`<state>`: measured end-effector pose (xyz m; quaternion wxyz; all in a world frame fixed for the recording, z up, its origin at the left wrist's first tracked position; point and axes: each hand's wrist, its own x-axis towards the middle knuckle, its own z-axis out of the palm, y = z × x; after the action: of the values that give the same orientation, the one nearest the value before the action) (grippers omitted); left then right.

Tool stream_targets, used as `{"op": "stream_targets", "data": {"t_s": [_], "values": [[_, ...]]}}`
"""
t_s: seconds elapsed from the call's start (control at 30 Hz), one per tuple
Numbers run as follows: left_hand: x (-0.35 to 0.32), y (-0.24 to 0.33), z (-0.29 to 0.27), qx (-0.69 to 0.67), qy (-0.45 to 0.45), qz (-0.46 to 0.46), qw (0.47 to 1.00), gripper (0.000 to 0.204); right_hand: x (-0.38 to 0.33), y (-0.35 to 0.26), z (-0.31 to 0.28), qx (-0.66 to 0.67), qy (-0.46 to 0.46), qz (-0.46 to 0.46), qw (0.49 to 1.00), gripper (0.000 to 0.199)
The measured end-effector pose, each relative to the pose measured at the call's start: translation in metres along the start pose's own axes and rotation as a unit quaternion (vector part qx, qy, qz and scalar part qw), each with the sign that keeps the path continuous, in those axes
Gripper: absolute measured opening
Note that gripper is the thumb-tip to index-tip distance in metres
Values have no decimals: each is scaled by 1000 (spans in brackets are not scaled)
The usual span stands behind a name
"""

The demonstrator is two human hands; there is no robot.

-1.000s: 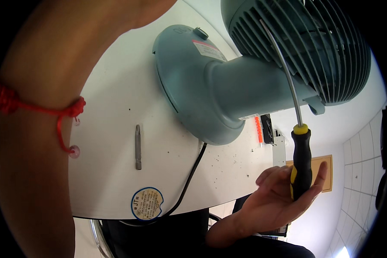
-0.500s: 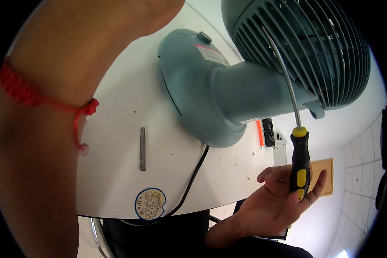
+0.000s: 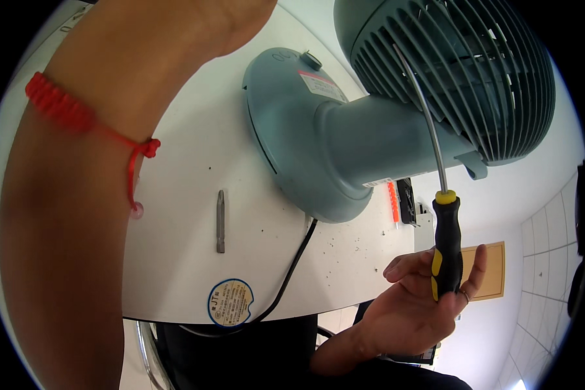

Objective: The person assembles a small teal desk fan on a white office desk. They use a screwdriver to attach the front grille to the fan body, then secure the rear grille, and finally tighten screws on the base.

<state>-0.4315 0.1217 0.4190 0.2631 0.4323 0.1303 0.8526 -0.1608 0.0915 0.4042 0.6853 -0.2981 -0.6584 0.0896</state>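
My right hand (image 3: 406, 312) holds a screwdriver (image 3: 447, 244) by its black and yellow handle, fingers and thumb around the lower part. The long metal shaft slants up, and its tip reaches the slatted rear grille of a grey-green desk fan (image 3: 380, 140). Whether the tip sits in a screw or between slats cannot be made out. At the top left, only the heel of my left hand (image 3: 240, 26) shows past the wrist, and its fingers are outside the picture. A red braided bracelet (image 3: 62, 104) circles that forearm.
On the white table (image 3: 175, 273) lie a metal driver bit (image 3: 221, 221), a round label (image 3: 230, 303) and scattered dark specks. The fan's black cord (image 3: 289, 276) runs over the front edge. Behind the base are an orange stick (image 3: 393, 201) and a black case (image 3: 406, 200).
The screwdriver handle has turned in my right hand, its yellow patches now facing left, and it has shifted slightly left. My left forearm has moved a little to the right.
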Motion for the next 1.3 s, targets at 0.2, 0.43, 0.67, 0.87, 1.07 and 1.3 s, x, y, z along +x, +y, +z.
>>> {"op": "stream_targets", "data": {"t_s": [0.2,0.43,0.67,0.87,1.07,1.3], "values": [[-1,-12,-3,42,-31,42,998,34,1,-2,-5,11,-55,36,998,64],[6,-13,-8,79,-33,-23,996,43,-2,-1,-15,75,-67,90,991,66],[9,-21,-12,65,-60,-73,993,61,-4,-1,-20,110,-57,97,988,64],[27,-33,-23,74,-15,-149,986,66,-11,1,-45,46,-63,107,991,60],[15,-24,-27,214,25,-12,976,51,-27,32,-107,182,81,132,971,55],[3,25,-2,225,161,74,958,25,-32,121,-197,8,80,-28,996,49]]}}
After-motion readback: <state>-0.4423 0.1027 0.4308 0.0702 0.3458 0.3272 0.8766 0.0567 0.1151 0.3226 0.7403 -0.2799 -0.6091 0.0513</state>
